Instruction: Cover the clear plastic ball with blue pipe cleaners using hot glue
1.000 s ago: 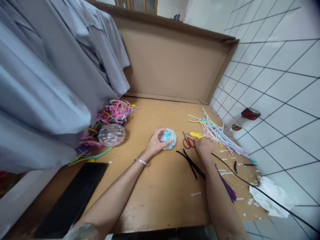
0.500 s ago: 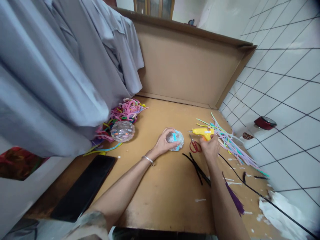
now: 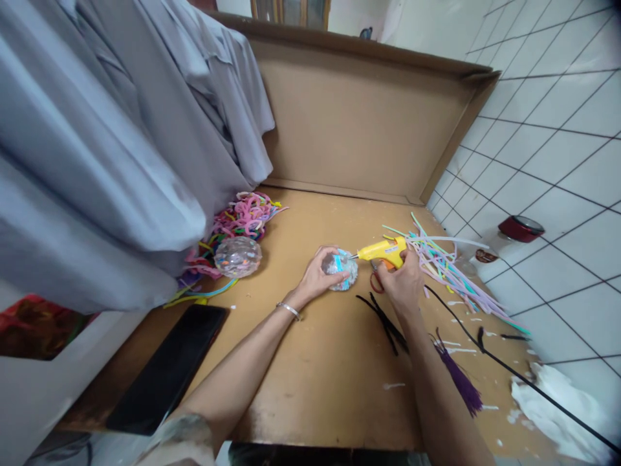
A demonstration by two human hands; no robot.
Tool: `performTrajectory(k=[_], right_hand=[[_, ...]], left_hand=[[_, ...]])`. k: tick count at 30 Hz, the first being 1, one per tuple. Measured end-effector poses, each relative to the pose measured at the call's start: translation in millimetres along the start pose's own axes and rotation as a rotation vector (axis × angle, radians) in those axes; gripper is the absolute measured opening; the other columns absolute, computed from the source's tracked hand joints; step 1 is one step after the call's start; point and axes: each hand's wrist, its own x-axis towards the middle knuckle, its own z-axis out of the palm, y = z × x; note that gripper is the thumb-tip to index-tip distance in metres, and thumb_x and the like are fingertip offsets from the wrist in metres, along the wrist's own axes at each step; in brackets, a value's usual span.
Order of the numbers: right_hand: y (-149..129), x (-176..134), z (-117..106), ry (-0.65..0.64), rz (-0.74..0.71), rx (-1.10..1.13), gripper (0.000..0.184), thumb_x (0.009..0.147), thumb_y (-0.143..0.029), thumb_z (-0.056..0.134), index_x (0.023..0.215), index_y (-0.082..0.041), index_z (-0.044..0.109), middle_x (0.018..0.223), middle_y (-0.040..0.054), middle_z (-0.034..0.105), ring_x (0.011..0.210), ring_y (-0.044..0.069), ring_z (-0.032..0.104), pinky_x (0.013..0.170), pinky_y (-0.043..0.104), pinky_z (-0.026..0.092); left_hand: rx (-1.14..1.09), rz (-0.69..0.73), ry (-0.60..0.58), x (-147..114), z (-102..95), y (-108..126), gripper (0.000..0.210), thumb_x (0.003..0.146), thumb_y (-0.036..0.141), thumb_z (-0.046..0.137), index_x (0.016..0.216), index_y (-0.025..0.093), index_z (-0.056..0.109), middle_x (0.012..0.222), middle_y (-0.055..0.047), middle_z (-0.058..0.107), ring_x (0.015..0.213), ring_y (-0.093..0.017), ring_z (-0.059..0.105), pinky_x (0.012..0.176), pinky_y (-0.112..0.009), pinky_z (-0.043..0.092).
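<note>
- Head view: round, fuzzy-rimmed piece (image 3: 344, 265), midway between near and far edges of the table (image 3: 310, 362).
- Left hand (image 3: 319, 272) pinches its left side, thumb toward the near edge.
- Right hand (image 3: 403, 279) grips the yellow glue gun (image 3: 381, 251), long axis pointing left; nozzle at the piece's right rim, contact unclear.
- Red-handled scissors (image 3: 376, 282) lie partly hidden by this hand.

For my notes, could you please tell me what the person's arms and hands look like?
The left hand and right hand wear no gloves. A silver bracelet circles the left wrist, and a pale, patchy sleeve shows on the left arm. No sleeve shows on the right arm.
</note>
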Motion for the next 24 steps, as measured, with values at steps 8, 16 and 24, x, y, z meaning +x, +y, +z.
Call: performTrajectory(k=[8,16,24], right_hand=[[-5.3,-6.8,3.6,-0.005,-0.014,0.004,0.038,0.077,-0.042,0.053,0.106,-0.018,0.053,0.096,0.0127,0.065,0.088,0.028,0.06,0.076,0.038,0.046],[-6.3,-7.1,3.6,0.022,-0.013,-0.002,0.036,0.076,-0.042,0.054,0.104,-0.018,0.055,0.094,0.0116,0.066,0.085,0.027,0.06,0.074,0.037,0.045],[-8.5,-7.6,0.9,-0.003,-0.009,0.012,0.038,0.076,-0.038,0.053,0.107,-0.016,0.054,0.097,0.0132,0.065,0.089,0.028,0.06,0.076,0.038,0.045]], left_hand=[[0.0,0.012,-0.018,0.5,-1.1,-0.8,0.05,0.068,0.036,0.083,0.11,0.022,0.058,0.128,-0.01,0.058,0.121,-0.026,0.058,0.107,-0.044,0.043],[0.029,0.045,-0.021,-0.4,-1.8,-0.8,0.048,0.068,0.035,0.082,0.109,0.023,0.062,0.129,-0.01,0.057,0.124,-0.026,0.055,0.11,-0.046,0.041],[0.053,0.109,-0.046,-0.3,-1.9,0.6,0.052,0.07,0.036,0.08,0.117,0.024,0.062,0.127,-0.009,0.058,0.121,-0.025,0.057,0.109,-0.045,0.043]])
